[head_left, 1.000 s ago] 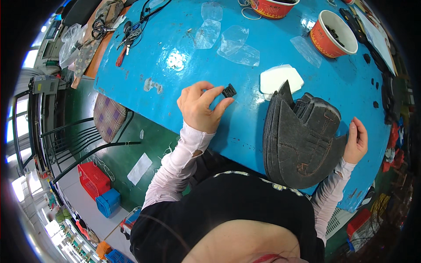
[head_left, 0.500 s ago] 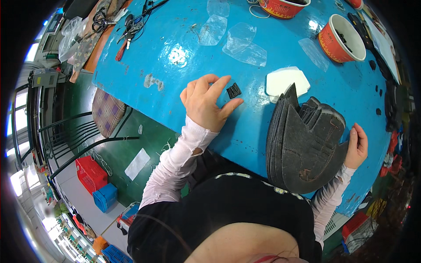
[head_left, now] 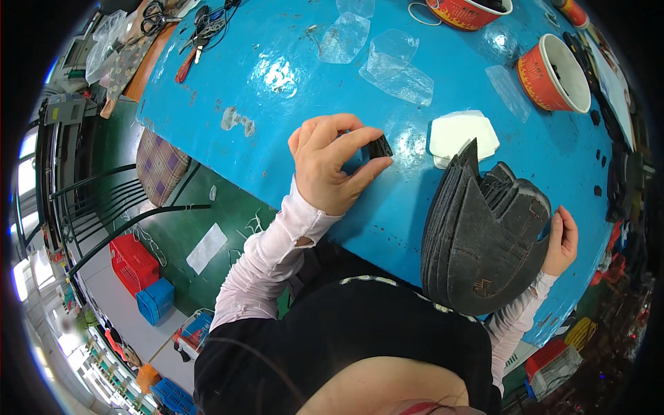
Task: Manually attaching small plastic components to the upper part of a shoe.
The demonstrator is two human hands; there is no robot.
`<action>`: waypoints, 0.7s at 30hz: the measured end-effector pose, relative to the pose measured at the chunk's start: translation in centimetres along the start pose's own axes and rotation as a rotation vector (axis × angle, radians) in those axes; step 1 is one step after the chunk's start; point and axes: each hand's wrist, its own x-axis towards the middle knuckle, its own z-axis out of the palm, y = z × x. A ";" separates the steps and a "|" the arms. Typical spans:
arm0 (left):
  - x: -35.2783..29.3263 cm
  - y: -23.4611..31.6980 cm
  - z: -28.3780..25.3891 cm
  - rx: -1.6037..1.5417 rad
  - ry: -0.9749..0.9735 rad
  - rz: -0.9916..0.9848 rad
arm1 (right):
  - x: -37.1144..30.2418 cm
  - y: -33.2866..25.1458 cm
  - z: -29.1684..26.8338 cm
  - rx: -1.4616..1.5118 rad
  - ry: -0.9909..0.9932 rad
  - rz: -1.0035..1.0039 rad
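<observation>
My left hand (head_left: 332,159) is closed in a pinch, thumb and index finger on opposite edges of a small black ridged square piece (head_left: 380,147), just over the blue table. At the right, a thick stack of dark grey cut pieces (head_left: 484,242), shaped like shoe uppers with stitched lines on the top one, leans near my body. My right hand (head_left: 561,242) is at the stack's right edge, its fingers curled against it; part of the grip is hidden behind the stack. White flat pieces (head_left: 462,135) lie just beyond the stack.
Clear plastic sheets (head_left: 398,66) lie at the far middle. Two red-and-orange paper tubs (head_left: 546,79) with dark bits stand far right. Pliers and cords (head_left: 200,41) lie far left. Small black pieces (head_left: 598,190) dot the right side. A chair (head_left: 160,166) stands left of the table.
My left thumb and index finger have closed on the small black piece, which now tilts between them. My right hand stays at the stack. The view has shifted slightly.
</observation>
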 end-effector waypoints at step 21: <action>0.2 -0.2 0.3 0.146 0.016 0.138 | 0.2 -2.6 2.5 0.049 0.159 -0.070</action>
